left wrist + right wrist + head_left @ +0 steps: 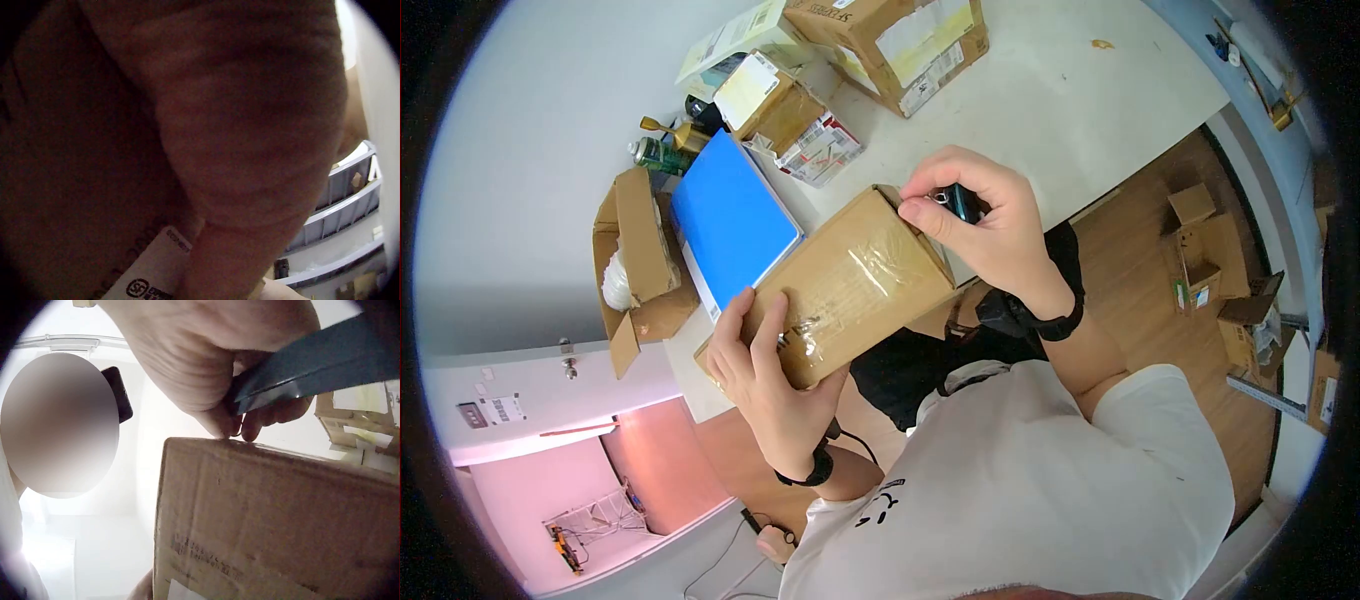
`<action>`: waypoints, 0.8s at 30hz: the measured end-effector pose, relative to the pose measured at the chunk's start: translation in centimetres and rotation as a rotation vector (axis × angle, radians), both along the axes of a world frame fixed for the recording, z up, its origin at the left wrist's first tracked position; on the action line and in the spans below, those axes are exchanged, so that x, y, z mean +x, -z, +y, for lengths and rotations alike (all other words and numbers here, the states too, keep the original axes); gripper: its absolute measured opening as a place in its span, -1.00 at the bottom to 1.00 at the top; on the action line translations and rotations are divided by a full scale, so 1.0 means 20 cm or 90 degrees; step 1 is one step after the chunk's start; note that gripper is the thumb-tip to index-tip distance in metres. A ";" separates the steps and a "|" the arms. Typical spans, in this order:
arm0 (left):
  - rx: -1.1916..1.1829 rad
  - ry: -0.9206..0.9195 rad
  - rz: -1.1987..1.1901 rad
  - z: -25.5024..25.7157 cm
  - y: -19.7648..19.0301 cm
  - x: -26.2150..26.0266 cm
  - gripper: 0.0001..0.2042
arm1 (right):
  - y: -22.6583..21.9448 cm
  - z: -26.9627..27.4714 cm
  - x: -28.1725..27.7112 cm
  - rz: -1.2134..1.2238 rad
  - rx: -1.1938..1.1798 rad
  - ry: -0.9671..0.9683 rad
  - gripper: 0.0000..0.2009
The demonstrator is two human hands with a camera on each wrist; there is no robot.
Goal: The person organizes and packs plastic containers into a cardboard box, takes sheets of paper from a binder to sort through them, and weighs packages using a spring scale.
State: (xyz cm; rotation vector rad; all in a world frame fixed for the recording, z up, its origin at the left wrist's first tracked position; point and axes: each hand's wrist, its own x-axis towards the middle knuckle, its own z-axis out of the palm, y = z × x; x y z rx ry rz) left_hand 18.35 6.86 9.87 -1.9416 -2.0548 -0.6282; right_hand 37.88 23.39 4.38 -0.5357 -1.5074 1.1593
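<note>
A taped cardboard box (855,280) lies tilted over the table's near edge, with glossy clear tape along its top. My left hand (770,385) grips its left end, fingers spread over the top. In the left wrist view the hand covers much of the box's dark side, beside a white label (156,269). At the far right end, my right hand (1000,220) holds a dark teal tool (962,203) with a small metal end. Thumb and index fingertip meet right at the box's edge. The right wrist view shows the tool's long handle (300,365) running through the hand above the box.
A blue folder (735,220) lies beside the box on the white table (1060,130). Behind stand a small carton (775,105) and a larger carton (900,45). An open carton (645,260) is at the left. More open boxes (1205,245) sit on the floor at right.
</note>
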 end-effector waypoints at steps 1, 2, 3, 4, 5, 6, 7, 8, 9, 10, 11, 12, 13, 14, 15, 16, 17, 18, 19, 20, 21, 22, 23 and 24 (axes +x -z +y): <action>0.000 0.000 0.001 0.00 0.00 0.00 -0.08 | 0.00 0.00 0.00 0.010 0.012 -0.003 -0.91; -0.003 -0.003 0.005 0.00 0.00 0.00 -0.08 | 0.00 0.00 0.00 0.010 0.012 -0.003 -0.91; -0.006 -0.006 0.008 0.00 -0.01 0.00 -0.08 | 0.01 0.00 -0.01 0.019 0.018 -0.002 -0.92; -0.006 -0.006 0.009 0.00 -0.01 0.00 -0.08 | 0.01 0.00 -0.01 0.027 0.023 0.000 -0.92; -0.009 -0.007 0.011 0.00 -0.01 0.01 -0.08 | 0.02 0.00 -0.02 0.027 0.024 -0.001 -0.92; -0.012 -0.009 0.014 0.01 -0.01 0.01 -0.08 | 0.03 0.01 -0.02 0.046 0.030 0.006 -0.92; -0.012 -0.009 0.014 0.01 -0.01 0.01 -0.08 | 0.03 0.01 -0.02 0.064 0.036 0.012 -0.93; -0.008 -0.009 0.017 0.01 -0.01 0.01 -0.08 | 0.03 0.01 -0.02 0.064 0.036 0.012 -0.93; -0.005 -0.009 0.019 0.01 -0.01 0.01 -0.08 | 0.03 0.01 -0.02 0.069 0.051 0.015 -0.94; -0.005 -0.008 0.019 0.00 -0.01 0.01 -0.08 | 0.03 0.01 -0.02 0.074 0.065 0.018 -0.95; -0.003 -0.008 0.022 0.00 -0.01 0.01 -0.08 | 0.03 0.01 -0.02 0.074 0.065 0.018 -0.95; -0.001 -0.008 0.026 0.00 -0.01 0.01 -0.08 | 0.03 0.01 -0.02 0.068 0.063 0.019 -0.95; -0.001 -0.007 0.026 0.00 -0.01 0.01 -0.08 | 0.03 0.00 -0.03 0.062 0.060 0.019 -0.94; -0.001 -0.006 0.024 0.00 -0.01 0.01 -0.09 | 0.04 0.00 -0.03 0.062 0.060 0.020 -0.94; 0.000 -0.006 0.023 0.00 -0.01 0.01 -0.09 | 0.04 0.00 -0.03 0.057 0.056 0.020 -0.94; 0.001 -0.005 0.023 0.00 -0.01 0.01 -0.09 | 0.03 0.00 -0.03 0.052 0.053 0.019 -0.93; 0.000 -0.006 0.022 0.00 -0.01 0.01 -0.08 | 0.03 0.00 -0.03 0.052 0.053 0.020 -0.93; -0.001 -0.007 0.020 0.00 -0.01 0.00 -0.08 | 0.03 0.00 -0.04 0.061 0.040 0.023 -0.93; -0.001 -0.007 0.020 0.01 -0.01 0.00 -0.08 | 0.03 0.00 -0.04 0.071 0.026 0.027 -0.91; 0.017 -0.004 0.011 0.01 0.00 0.00 -0.13 | 0.03 0.00 -0.05 0.071 0.027 0.027 -0.91; 0.035 -0.001 0.002 0.01 0.00 0.00 -0.17 | 0.04 0.00 -0.06 0.084 0.022 0.028 -0.91; 0.036 -0.001 0.002 0.01 0.01 -0.01 -0.17 | 0.05 0.01 -0.06 0.097 0.018 0.028 -0.90; 0.037 -0.003 -0.005 0.01 0.01 -0.01 -0.18 | 0.04 0.01 -0.07 0.096 0.019 0.028 -0.90; 0.037 -0.004 -0.013 0.01 0.01 0.00 -0.18 | 0.04 0.01 -0.07 0.108 0.015 0.028 -0.91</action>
